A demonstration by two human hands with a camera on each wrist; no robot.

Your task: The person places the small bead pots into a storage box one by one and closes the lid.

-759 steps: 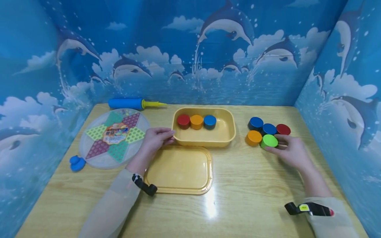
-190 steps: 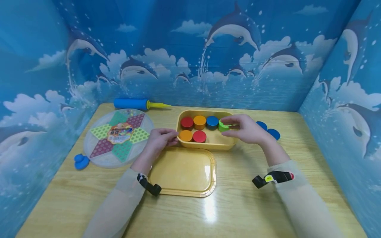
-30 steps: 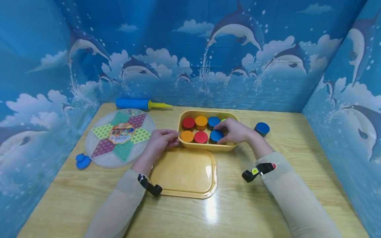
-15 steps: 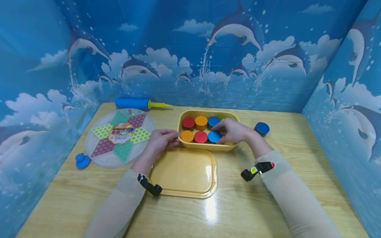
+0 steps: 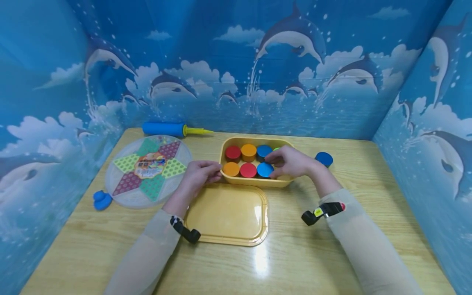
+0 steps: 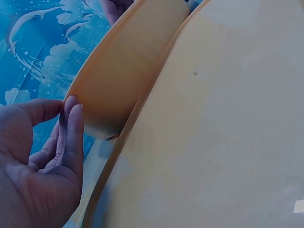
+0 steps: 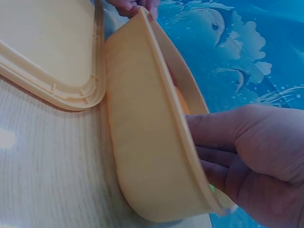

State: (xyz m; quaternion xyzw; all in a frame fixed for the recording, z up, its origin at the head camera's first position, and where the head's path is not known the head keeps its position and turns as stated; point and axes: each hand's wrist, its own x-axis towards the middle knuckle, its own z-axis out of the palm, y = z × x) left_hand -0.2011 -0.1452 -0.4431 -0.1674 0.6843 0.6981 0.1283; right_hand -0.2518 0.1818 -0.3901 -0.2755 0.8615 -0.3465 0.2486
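A yellow plastic box (image 5: 254, 183) stands in the middle of the table with round blocks in two rows. The back row shows a red block (image 5: 233, 153), an orange block (image 5: 248, 152), a blue block (image 5: 264, 152) and a partly hidden green block (image 5: 277, 149). In front are an orange block (image 5: 231, 169), a red block (image 5: 248, 170) and a blue block (image 5: 265, 169). My left hand (image 5: 199, 174) pinches the box's left rim between thumb and fingers. My right hand (image 5: 291, 162) reaches into the box, thumb and fingers around the front blue block; the rim hides the fingertips in the right wrist view.
The box's lid (image 5: 226, 215) lies in front of it. One more blue block (image 5: 324, 159) sits on the table to the right. At left lie a round star-patterned game board (image 5: 149, 166), a blue hand pump (image 5: 164, 129) and a small blue rounded object (image 5: 101, 200).
Over 25 seconds, several blocks have gone from the right of the table into the box. In the last second, the front blue block has shifted slightly left, close beside the red one.
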